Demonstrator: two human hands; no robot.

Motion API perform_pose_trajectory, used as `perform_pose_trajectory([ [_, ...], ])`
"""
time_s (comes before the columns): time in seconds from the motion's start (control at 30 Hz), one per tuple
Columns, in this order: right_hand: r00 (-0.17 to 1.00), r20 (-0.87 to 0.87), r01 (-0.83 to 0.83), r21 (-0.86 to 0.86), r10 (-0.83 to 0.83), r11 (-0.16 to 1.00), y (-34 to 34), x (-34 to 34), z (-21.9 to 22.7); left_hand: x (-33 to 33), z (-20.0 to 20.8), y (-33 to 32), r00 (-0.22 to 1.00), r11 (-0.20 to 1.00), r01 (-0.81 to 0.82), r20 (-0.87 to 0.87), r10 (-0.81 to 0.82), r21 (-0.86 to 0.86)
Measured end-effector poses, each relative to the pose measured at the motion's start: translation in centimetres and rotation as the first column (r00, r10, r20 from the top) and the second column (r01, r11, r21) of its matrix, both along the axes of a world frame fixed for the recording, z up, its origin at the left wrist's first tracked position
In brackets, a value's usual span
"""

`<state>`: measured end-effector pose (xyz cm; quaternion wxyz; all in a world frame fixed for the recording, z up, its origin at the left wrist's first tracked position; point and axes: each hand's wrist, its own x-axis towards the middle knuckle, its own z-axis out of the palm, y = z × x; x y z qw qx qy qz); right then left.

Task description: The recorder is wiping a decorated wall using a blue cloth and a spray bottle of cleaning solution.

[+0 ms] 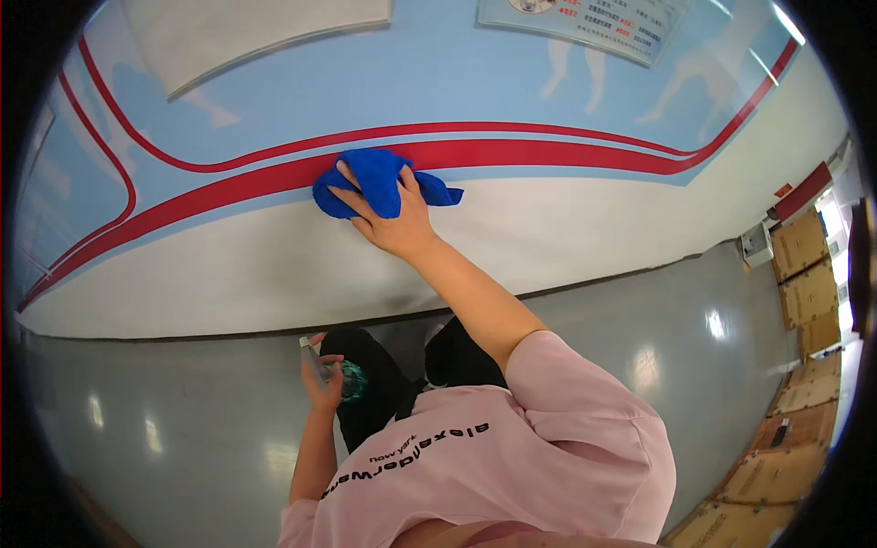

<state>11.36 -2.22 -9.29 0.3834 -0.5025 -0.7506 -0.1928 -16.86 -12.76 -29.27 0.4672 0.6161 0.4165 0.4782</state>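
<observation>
With my right arm stretched forward, my right hand (402,225) presses a bunched blue cloth (373,179) against the wall. The fingers are spread over the cloth and partly sunk in its folds; one loose corner sticks out to the right. The cloth covers part of the wide red stripe (512,153) and the white strip just below it. Lower down, beside my dark-trousered knee, my left hand (322,391) is closed around what looks like a spray bottle (353,380), clear with a green-blue tint and a pale nozzle. Part of the bottle is hidden behind the fingers.
The wall has a light blue panel (365,96) with red lines above a white lower part (566,224). Two boards (585,23) (265,32) hang at the top. Grey shiny floor (676,320) meets the wall's foot. Stacked brown boxes (808,297) stand along the right.
</observation>
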Motion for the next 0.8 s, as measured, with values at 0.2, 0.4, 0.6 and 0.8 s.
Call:
perform_pose_trajectory([
  [0.2, 0.973, 0.042, 0.223, 0.078, -0.227, 0.972, -2.4, 5.8, -3.1, -1.1, -0.7, 0.0, 0.999, 1.000, -0.009, 0.040, 0.008, 0.021],
  [0.4, 0.851, -0.296, 0.471, 0.064, -0.434, 0.880, -7.8, 18.7, -5.8, -1.5, 0.0, 0.1, 1.000, 1.000, 0.003, -0.011, -0.003, -0.012],
  [0.6, 0.818, -0.259, 0.560, 0.156, -0.514, 0.813, -12.6, 30.5, -3.7, -3.0, -2.4, 1.1, 0.995, 0.998, 0.041, -0.087, -0.046, -0.055],
  [0.8, 0.546, -0.758, 0.642, 0.103, -0.358, 0.760, -14.4, 40.4, 1.2, -1.4, -2.1, 1.2, 0.999, 0.996, -0.016, -0.038, 0.013, -0.093],
])
